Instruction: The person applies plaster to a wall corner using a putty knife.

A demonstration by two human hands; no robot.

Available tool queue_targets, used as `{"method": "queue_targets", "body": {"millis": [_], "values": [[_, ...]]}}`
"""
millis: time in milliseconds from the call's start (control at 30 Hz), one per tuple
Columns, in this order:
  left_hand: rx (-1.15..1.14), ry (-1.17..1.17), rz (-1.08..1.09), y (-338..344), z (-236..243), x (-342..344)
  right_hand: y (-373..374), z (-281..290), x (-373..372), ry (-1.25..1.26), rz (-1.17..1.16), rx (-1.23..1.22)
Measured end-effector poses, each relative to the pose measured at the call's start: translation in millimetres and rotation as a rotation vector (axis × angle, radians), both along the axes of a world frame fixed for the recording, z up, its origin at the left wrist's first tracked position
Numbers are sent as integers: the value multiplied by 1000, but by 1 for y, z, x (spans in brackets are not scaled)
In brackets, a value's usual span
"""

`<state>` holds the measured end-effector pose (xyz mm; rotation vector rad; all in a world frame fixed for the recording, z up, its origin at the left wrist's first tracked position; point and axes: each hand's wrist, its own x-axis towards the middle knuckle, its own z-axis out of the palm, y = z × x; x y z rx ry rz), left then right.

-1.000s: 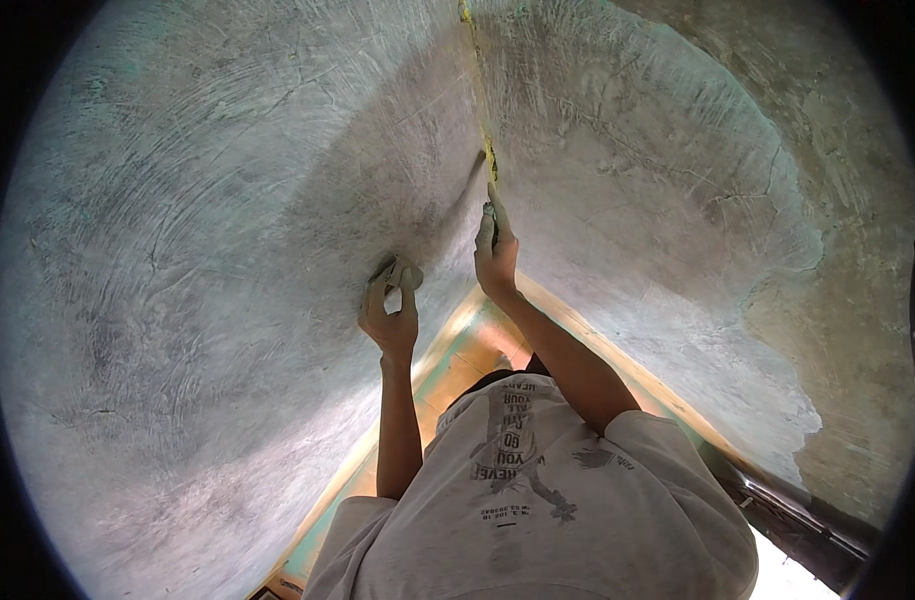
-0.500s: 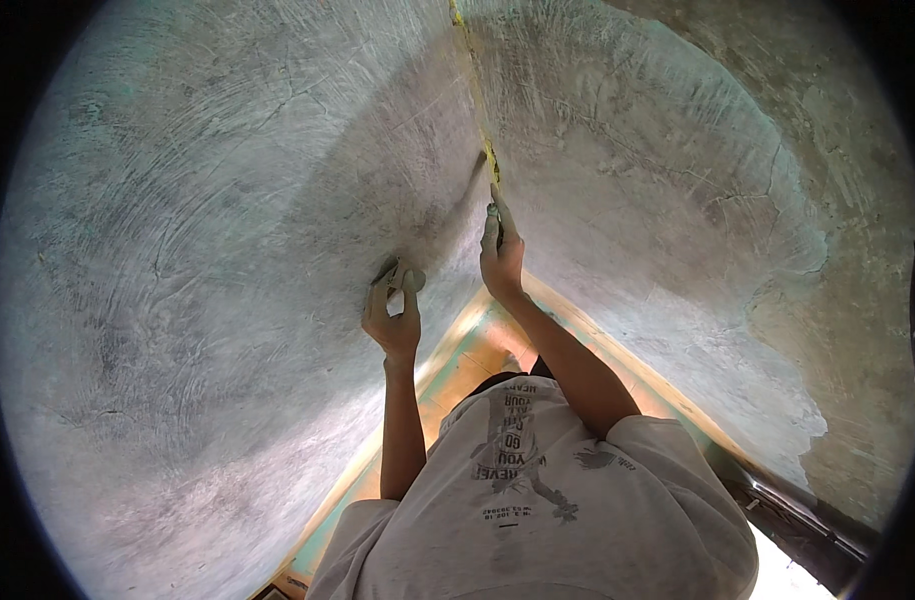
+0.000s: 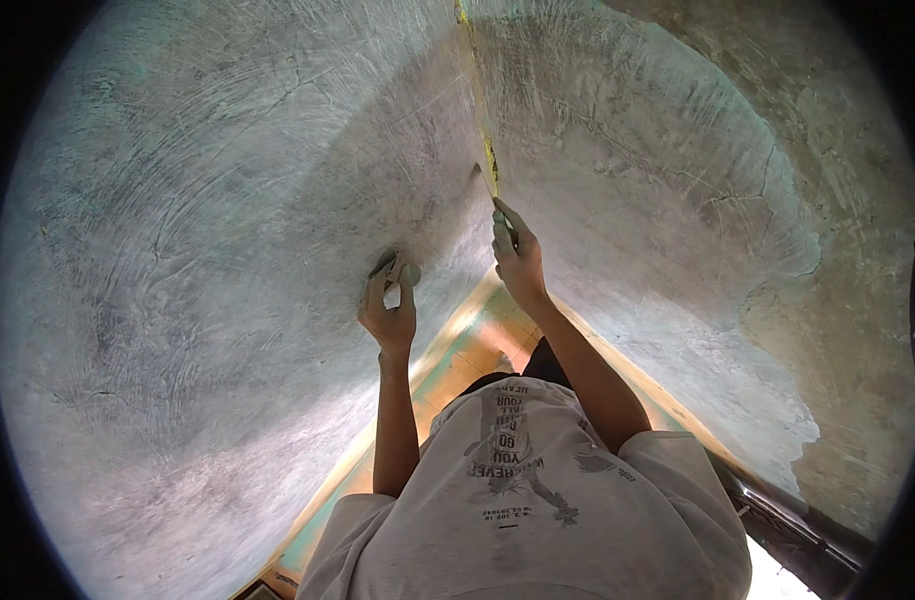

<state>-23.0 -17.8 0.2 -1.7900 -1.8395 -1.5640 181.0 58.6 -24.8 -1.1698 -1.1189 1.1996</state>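
My right hand point(image 3: 518, 258) is closed around a slim hand tool with a greyish handle point(image 3: 498, 216), its index finger stretched along it. The tool's thin far end points at the corner where two plastered walls meet, close to a yellow strip point(image 3: 489, 150) running up that corner. To the left, my left hand point(image 3: 387, 315) is held up before the left wall, thumb and fingers curled around a small greyish piece with a rounded edge point(image 3: 413, 273). The fingers hide part of it, and its kind cannot be made out.
Grey, scratched plaster covers the left wall point(image 3: 197, 250) and the right wall point(image 3: 637, 200). A rough brownish patch point(image 3: 847, 330) borders the right one. Below lies an orange and green floor point(image 3: 482, 345). A dark, shiny object point(image 3: 797, 515) stands at lower right.
My right hand has drawn back down and slightly right, away from the upper corner, with the tool still in it. My left hand has hardly moved.
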Motion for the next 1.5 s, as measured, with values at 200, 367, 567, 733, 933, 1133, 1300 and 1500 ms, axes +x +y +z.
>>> {"method": "queue_targets", "body": {"millis": [200,367,567,733,933,1133,1300,1500], "values": [[-26,10,-1,0,0,0,4,43,-21,118,-83,-27],[-18,28,-17,0,2,3,-10,60,-47,390,-123,-315],[-39,24,-32,-1,0,2,-2,94,-34,570,33,-219],[-7,59,-24,1,4,7,3,83,-10,227,128,-143],[-22,36,16,0,-7,-7,16,97,39,171,366,4],[-11,-21,16,0,-4,-4,45,118,63,-246,363,158],[14,-62,22,-1,-2,-1,49,123,64,-608,276,341],[-15,-76,23,-4,-2,0,41,113,44,-465,168,349]]}}
